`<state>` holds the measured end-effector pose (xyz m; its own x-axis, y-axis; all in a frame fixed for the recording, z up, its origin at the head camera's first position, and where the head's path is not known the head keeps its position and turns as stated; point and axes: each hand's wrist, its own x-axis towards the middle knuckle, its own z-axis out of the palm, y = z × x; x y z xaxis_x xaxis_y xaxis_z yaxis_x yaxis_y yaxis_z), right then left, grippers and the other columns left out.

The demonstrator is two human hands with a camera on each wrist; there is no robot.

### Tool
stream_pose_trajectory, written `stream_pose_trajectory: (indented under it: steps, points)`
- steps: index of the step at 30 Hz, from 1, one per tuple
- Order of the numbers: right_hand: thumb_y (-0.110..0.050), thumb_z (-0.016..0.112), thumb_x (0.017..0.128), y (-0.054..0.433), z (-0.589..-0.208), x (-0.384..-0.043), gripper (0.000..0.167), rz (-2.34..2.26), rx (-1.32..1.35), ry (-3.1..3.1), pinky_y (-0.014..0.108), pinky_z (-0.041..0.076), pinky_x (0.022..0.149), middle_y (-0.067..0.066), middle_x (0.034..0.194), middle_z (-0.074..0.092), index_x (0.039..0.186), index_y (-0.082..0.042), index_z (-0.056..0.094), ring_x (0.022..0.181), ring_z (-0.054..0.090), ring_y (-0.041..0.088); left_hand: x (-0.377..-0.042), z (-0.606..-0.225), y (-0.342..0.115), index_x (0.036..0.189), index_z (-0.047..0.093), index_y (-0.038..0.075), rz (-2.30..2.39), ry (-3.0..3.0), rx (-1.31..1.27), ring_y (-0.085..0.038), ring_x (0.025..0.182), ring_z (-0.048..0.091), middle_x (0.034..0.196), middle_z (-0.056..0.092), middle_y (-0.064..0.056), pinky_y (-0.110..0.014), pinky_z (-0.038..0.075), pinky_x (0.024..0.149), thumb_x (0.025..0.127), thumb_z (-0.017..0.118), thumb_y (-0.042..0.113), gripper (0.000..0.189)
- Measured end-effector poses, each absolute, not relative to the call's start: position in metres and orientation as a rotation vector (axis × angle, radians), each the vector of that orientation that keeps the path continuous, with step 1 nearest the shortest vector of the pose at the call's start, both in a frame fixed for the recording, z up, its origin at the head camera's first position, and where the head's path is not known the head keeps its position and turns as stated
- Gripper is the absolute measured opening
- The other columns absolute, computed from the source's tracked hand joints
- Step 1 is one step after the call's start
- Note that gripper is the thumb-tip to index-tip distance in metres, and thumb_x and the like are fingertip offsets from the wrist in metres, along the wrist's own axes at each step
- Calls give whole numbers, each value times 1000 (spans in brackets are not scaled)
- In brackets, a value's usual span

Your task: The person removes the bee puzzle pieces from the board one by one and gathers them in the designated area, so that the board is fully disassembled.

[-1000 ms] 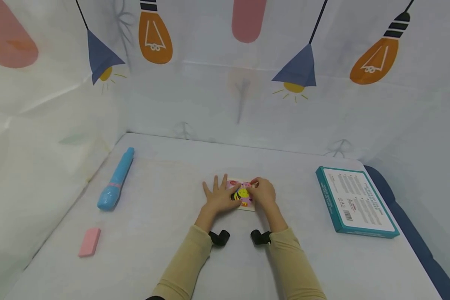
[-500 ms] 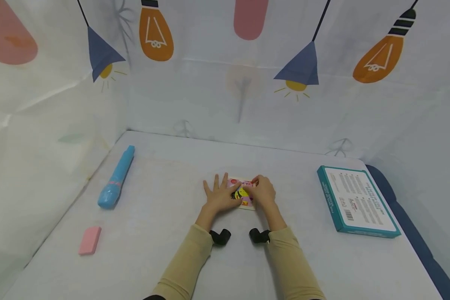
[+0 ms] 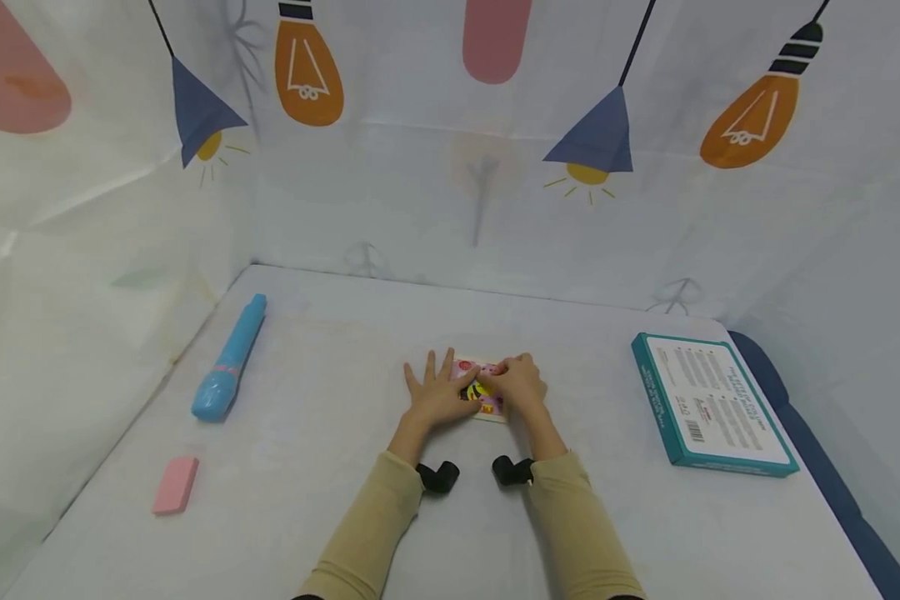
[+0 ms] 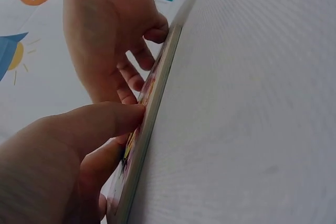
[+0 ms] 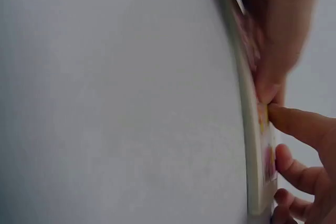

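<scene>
A small, thin picture puzzle [image 3: 489, 408] with a pale rim and a yellow-and-black bee on pink lies flat on the white table. My left hand [image 3: 438, 398] is spread beside it, its thumb resting on the bee and its other fingers on the tabletop to the left. Over the puzzle's upper right, my right hand [image 3: 521, 385] is curled, thumb and forefinger together at the picture. The left wrist view shows the right fingertips [image 4: 131, 80] down on the picture. In the right wrist view both hands' fingertips nearly meet; what lies under them is hidden.
To the left lie a blue toy microphone [image 3: 228, 358] and a pink block [image 3: 175, 485]. A teal-edged box [image 3: 712, 404] with a printed white face lies at the right edge of the table [image 3: 345, 517], by a dark blue chair [image 3: 832, 450]. A printed white curtain [image 3: 420, 192] stands behind.
My right hand has shifted slightly left across the puzzle, its thumb and forefinger now covering more of the bee's face. The left hand stays in place.
</scene>
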<state>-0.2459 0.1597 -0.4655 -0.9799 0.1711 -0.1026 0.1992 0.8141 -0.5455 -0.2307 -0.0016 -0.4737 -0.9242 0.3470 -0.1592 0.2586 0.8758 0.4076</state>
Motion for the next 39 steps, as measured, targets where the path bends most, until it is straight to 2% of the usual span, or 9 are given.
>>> stream_pose_trajectory:
  steps: [2, 4, 8, 16, 20, 27, 33, 39]
  points:
    - [-48, 71, 75, 161, -466, -245, 43, -942, 297, 2966, 43, 42, 68, 14, 99, 52, 86, -7, 61, 83, 52, 28, -232, -474, 0, 141, 34, 39, 573, 2819, 473, -36, 140, -7, 156, 3, -7, -66, -14, 99, 84, 49, 59, 63]
    - [-32, 73, 77, 160, -458, -241, 37, -1054, 315, 2954, 42, 42, 71, 14, 98, 54, 94, -4, 56, 83, 52, 28, -233, -476, 0, 141, 34, 39, 579, 2824, 478, -36, 140, -7, 156, 3, -7, -66, -14, 99, 84, 49, 59, 63]
    - [-18, 73, 78, 163, -460, -240, 38, -1190, 256, 2945, 38, 42, 74, 15, 100, 59, 102, -3, 47, 84, 52, 27, -234, -479, -1, 141, 34, 40, 570, 2836, 474, -37, 140, -6, 156, 4, -7, -67, -13, 99, 84, 49, 59, 63]
    - [-16, 71, 78, 160, -461, -240, 36, -1121, 215, 2957, 39, 44, 75, 14, 103, 62, 102, -5, 46, 85, 55, 28, -230, -477, -3, 142, 34, 37, 586, 2820, 483, -37, 140, -7, 156, 3, -8, -67, -14, 99, 84, 50, 58, 63]
    - [-15, 71, 77, 158, -458, -243, 39, -1152, 161, 2918, 40, 45, 76, 16, 102, 61, 105, -3, 46, 87, 56, 28, -230, -476, -3, 142, 33, 38, 545, 2836, 466, -37, 140, -6, 156, 3, -7, -67, -13, 100, 84, 48, 59, 63]
    - [-15, 72, 77, 156, -458, -246, 51, -1182, 149, 2841, 33, 43, 65, 12, 89, 60, 120, -4, 46, 74, 55, 22, -232, -478, -1, 142, 33, 39, 551, 2826, 485, -36, 140, -7, 155, 3, -7, -67, -13, 99, 84, 47, 61, 64]
    - [-16, 74, 73, 155, -460, -244, 55, -1165, 178, 2939, 39, 45, 75, 16, 100, 59, 118, -3, 45, 86, 55, 28, -231, -478, -1, 142, 32, 39, 531, 2826, 473, -36, 140, -7, 156, 3, -6, -66, -13, 100, 85, 47, 60, 63]
    - [-16, 73, 75, 154, -461, -241, 52, -1117, 175, 2982, 41, 46, 77, 16, 103, 61, 117, -3, 45, 88, 57, 30, -231, -477, -4, 143, 31, 38, 534, 2829, 484, -36, 140, -7, 156, 2, -7, -65, -12, 101, 85, 46, 60, 63]
